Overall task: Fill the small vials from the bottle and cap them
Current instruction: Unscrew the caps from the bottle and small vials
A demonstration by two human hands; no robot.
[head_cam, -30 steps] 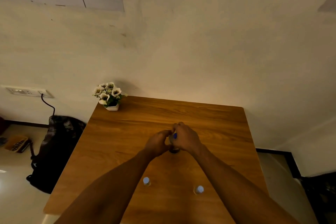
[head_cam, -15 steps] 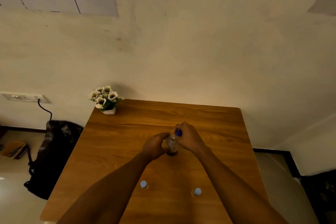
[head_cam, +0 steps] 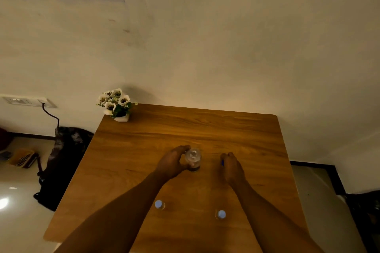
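Note:
A clear bottle (head_cam: pixel 193 159) with dark liquid at its bottom stands upright in the middle of the wooden table (head_cam: pixel 144 146), its mouth uncapped. My left hand (head_cam: pixel 171 163) grips its left side. To the right of the bottle, down at the table surface, my right hand (head_cam: pixel 231 167) holds a small blue cap (head_cam: pixel 222 163), mostly hidden by the fingers. Two small vials with pale caps stand near the front edge, one on the left (head_cam: pixel 159 204) and one on the right (head_cam: pixel 221 214).
A small white pot of white flowers (head_cam: pixel 116 104) sits at the table's far left corner. A dark bag (head_cam: pixel 61 160) leans on the floor left of the table, below a wall socket (head_cam: pixel 24 101) with a cable.
My right hand has taken the blue cap off the bottle and moved it away to the right, down to the table. My left hand stays on the bottle.

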